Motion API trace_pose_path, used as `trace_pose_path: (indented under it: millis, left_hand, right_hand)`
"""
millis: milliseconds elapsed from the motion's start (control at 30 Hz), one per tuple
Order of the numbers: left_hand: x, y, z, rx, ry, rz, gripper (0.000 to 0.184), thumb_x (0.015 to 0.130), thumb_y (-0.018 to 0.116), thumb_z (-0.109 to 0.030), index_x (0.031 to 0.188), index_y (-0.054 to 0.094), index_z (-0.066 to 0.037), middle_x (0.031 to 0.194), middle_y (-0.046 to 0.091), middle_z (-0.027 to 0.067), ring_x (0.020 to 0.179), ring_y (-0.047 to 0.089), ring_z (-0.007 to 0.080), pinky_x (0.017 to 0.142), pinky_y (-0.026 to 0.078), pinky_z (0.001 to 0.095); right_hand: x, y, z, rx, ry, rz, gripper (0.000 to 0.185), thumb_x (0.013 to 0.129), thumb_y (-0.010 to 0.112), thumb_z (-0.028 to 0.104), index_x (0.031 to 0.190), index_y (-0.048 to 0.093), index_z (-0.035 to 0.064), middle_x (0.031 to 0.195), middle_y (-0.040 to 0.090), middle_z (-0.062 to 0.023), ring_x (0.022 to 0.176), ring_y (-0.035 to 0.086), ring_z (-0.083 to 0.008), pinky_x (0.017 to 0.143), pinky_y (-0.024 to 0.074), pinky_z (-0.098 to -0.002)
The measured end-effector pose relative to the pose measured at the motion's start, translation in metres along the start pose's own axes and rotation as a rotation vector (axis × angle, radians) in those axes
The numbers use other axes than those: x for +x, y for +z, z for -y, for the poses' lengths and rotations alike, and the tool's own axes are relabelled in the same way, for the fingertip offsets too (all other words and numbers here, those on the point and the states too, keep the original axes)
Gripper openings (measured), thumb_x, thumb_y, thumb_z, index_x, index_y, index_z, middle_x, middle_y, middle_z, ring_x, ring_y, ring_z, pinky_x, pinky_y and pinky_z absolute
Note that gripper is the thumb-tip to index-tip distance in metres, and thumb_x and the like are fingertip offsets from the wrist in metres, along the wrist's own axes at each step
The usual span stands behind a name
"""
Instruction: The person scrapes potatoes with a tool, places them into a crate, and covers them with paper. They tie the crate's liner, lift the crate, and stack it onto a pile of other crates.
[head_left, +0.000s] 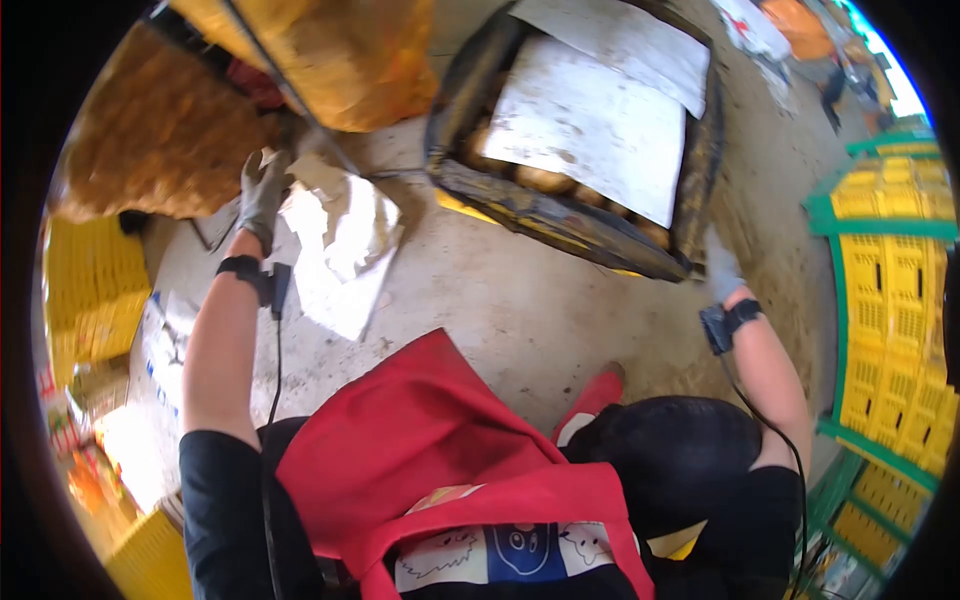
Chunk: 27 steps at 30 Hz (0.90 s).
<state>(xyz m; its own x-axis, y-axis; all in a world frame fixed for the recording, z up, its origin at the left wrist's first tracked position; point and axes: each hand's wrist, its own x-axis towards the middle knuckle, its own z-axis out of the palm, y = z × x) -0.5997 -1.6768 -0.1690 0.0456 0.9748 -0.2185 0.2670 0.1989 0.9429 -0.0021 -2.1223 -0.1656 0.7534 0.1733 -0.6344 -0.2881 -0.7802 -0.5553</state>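
My left hand, in a grey glove, reaches up at the left beside crumpled white paper; its thumb and fingers are apart and nothing shows between them. My right hand, also gloved, is at the near right corner of a dark-rimmed crate. Its fingers are blurred and partly hidden by the crate's corner. Inside the crate, round brownish produce shows beneath two dirty white sheets.
A large sack of brown produce stands at the left, with an orange-yellow bag behind. Yellow crates are stacked at the left. More yellow crates with green frames line the right. A red shoe is on the floor.
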Motion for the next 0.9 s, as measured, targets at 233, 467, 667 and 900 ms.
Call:
trace_pose_path:
  millis: [233, 467, 667, 900]
  left_hand:
    - [-0.057, 0.113, 0.006, -0.022, -0.276, 0.642, 0.061, 0.095, 0.063, -0.061, 0.136, 0.055, -0.017, 0.128, 0.061, 0.0025, 0.109, 0.062, 0.0190, 0.098, 0.050, 0.0357]
    - [-0.088, 0.147, -0.047, -0.143, -0.268, 0.617, 0.021, 0.100, 0.065, -0.026, 0.116, 0.065, -0.012, 0.099, 0.066, 0.0003, 0.085, 0.063, 0.0140, 0.084, 0.057, 0.0339]
    - [-0.083, 0.147, -0.138, -0.613, -0.032, 0.684, 0.033, 0.098, 0.060, -0.010, 0.131, 0.058, -0.003, 0.117, 0.064, 0.0063, 0.106, 0.064, 0.0162, 0.106, 0.047, 0.0332]
    - [-0.166, 0.195, -0.188, 0.742, 1.319, 0.632, 0.085, 0.074, 0.081, -0.010, 0.151, 0.044, -0.013, 0.155, 0.044, 0.0142, 0.142, 0.043, 0.0345, 0.123, 0.029, 0.0473]
  right_hand:
    - [-0.071, 0.029, -0.010, 0.565, 0.152, 0.557, 0.050, 0.107, 0.034, 0.052, 0.133, 0.056, 0.0166, 0.129, 0.064, -0.0015, 0.114, 0.061, -0.0219, 0.094, 0.0519, -0.0389]
    - [-0.065, -0.027, 0.013, 0.417, 0.003, 0.614, 0.024, 0.102, 0.056, 0.031, 0.119, 0.065, 0.0169, 0.108, 0.071, 0.0018, 0.089, 0.067, -0.0141, 0.067, 0.0528, -0.0281]
    - [-0.056, -0.061, 0.072, 0.525, -0.304, 0.577, 0.019, 0.101, 0.061, 0.021, 0.116, 0.067, 0.0099, 0.102, 0.071, 0.0010, 0.085, 0.064, -0.0092, 0.077, 0.0556, -0.0242]
    - [-0.077, -0.053, 0.098, 0.448, -0.356, 0.376, 0.021, 0.099, 0.064, 0.022, 0.115, 0.066, 0.0096, 0.105, 0.071, -0.0016, 0.090, 0.065, -0.0131, 0.084, 0.0561, -0.0301]
